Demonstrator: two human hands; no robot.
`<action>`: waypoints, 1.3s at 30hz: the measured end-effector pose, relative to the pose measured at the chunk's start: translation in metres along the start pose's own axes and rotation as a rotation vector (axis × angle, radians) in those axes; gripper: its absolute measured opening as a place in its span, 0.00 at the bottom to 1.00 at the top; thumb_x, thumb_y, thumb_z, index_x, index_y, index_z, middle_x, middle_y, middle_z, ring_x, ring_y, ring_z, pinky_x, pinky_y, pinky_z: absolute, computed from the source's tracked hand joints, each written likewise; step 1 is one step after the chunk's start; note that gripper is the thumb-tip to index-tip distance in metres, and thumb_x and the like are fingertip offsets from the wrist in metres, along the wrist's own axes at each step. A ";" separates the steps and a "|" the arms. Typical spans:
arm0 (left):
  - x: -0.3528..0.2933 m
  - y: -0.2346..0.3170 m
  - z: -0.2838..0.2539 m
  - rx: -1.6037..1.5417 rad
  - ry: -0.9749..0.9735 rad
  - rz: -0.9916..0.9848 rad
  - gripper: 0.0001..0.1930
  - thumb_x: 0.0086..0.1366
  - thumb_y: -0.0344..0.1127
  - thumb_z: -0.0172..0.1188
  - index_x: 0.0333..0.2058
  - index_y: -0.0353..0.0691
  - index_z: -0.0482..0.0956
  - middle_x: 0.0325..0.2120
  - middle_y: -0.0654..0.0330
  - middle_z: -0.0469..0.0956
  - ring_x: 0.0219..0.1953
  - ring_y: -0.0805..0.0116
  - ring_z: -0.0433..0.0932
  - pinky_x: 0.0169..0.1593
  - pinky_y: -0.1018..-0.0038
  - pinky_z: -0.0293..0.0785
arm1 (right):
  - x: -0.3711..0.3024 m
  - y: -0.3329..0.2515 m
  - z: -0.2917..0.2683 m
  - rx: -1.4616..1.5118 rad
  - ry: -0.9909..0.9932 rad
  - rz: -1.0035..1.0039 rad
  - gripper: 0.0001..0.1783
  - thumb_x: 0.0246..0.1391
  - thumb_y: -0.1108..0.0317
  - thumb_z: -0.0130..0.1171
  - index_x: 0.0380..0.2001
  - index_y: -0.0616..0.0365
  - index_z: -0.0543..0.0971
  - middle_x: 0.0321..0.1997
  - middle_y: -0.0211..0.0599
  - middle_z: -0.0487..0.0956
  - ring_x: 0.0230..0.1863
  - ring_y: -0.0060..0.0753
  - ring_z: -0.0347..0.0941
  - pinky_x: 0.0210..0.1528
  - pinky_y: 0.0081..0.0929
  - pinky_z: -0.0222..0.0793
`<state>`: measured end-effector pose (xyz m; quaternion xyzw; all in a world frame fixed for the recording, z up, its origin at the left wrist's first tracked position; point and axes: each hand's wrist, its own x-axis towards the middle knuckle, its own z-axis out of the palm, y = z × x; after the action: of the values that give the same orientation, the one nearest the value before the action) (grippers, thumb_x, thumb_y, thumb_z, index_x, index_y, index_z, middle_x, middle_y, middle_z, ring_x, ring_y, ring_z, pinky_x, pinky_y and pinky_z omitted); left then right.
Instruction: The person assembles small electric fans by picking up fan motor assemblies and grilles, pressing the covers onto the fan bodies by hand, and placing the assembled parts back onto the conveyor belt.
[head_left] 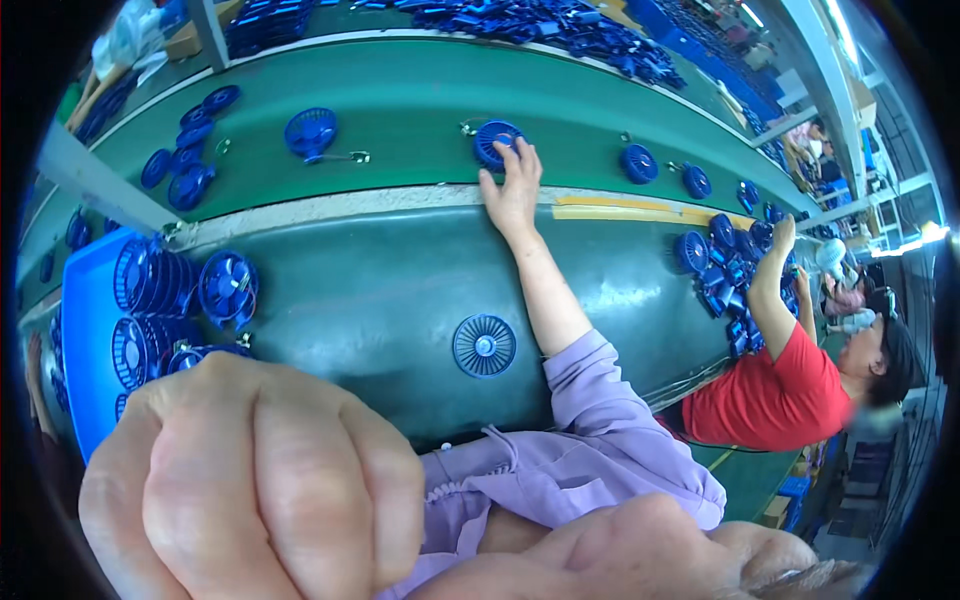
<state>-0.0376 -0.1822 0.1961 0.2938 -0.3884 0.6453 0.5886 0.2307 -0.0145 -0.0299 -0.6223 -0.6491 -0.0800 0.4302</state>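
Note:
My right hand (515, 190), on an arm in a lavender sleeve, reaches across to the green conveyor belt (400, 90). Its fingers are spread over the near edge of a round blue fan (494, 141) with a slotted housing, touching it without closing round it. Very near the camera at lower left, my left hand (250, 480) is curled into a fist, and whatever lies inside it is hidden. Between the arms, a round blue slatted fan grille (485, 346) lies flat on the dark green worktable (380, 290).
At left, a blue bin (85, 300) holds stacked grilles, with a blue fan (228, 287) beside it. More fans (311, 133) ride the belt. A person in a red shirt (765, 390) works at right by a pile of blue parts (725, 270). A metal post (105, 180) rises at left.

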 end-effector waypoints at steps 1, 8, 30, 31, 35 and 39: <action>0.003 0.005 0.001 0.016 -0.021 -0.029 0.13 0.54 0.18 0.54 0.14 0.41 0.77 0.16 0.67 0.75 0.18 0.80 0.72 0.24 0.85 0.68 | 0.000 -0.004 0.000 0.010 -0.005 0.012 0.31 0.43 0.68 0.65 0.54 0.50 0.70 0.64 0.54 0.60 0.66 0.62 0.51 0.64 0.53 0.53; 0.032 0.033 0.003 0.127 -0.152 -0.232 0.14 0.55 0.18 0.54 0.15 0.41 0.76 0.16 0.67 0.74 0.18 0.80 0.72 0.23 0.84 0.68 | 0.003 -0.007 -0.006 0.026 -0.041 0.061 0.31 0.44 0.68 0.65 0.55 0.51 0.70 0.66 0.53 0.58 0.68 0.59 0.48 0.64 0.53 0.52; 0.059 0.014 0.008 0.054 0.025 -0.435 0.07 0.50 0.18 0.61 0.26 0.35 0.74 0.38 0.52 0.72 0.35 0.66 0.72 0.25 0.76 0.73 | 0.006 -0.014 -0.009 0.005 -0.060 0.072 0.30 0.46 0.68 0.64 0.56 0.50 0.70 0.65 0.52 0.60 0.67 0.59 0.51 0.65 0.48 0.52; 0.062 0.012 0.006 0.041 0.003 -0.465 0.06 0.51 0.19 0.60 0.26 0.36 0.74 0.38 0.52 0.72 0.35 0.66 0.72 0.26 0.76 0.73 | 0.006 -0.013 -0.008 0.010 -0.061 0.067 0.30 0.46 0.68 0.64 0.56 0.50 0.70 0.65 0.52 0.60 0.67 0.59 0.51 0.65 0.48 0.52; 0.077 -0.002 0.003 0.003 -0.089 -0.580 0.04 0.55 0.20 0.58 0.27 0.37 0.73 0.38 0.52 0.74 0.35 0.64 0.72 0.28 0.75 0.73 | 0.003 -0.011 -0.009 0.039 -0.054 0.039 0.31 0.44 0.68 0.65 0.55 0.52 0.70 0.65 0.53 0.59 0.67 0.60 0.50 0.64 0.51 0.52; 0.078 0.013 0.003 -0.059 -0.185 -0.688 0.03 0.59 0.22 0.55 0.28 0.37 0.73 0.37 0.52 0.75 0.34 0.63 0.72 0.30 0.74 0.72 | 0.000 -0.006 -0.010 0.020 -0.047 0.024 0.31 0.44 0.69 0.64 0.55 0.52 0.69 0.64 0.52 0.60 0.67 0.60 0.50 0.64 0.51 0.52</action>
<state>-0.0608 -0.1434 0.2613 0.4476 -0.3369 0.3684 0.7420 0.2301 -0.0223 -0.0210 -0.6273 -0.6524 -0.0540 0.4218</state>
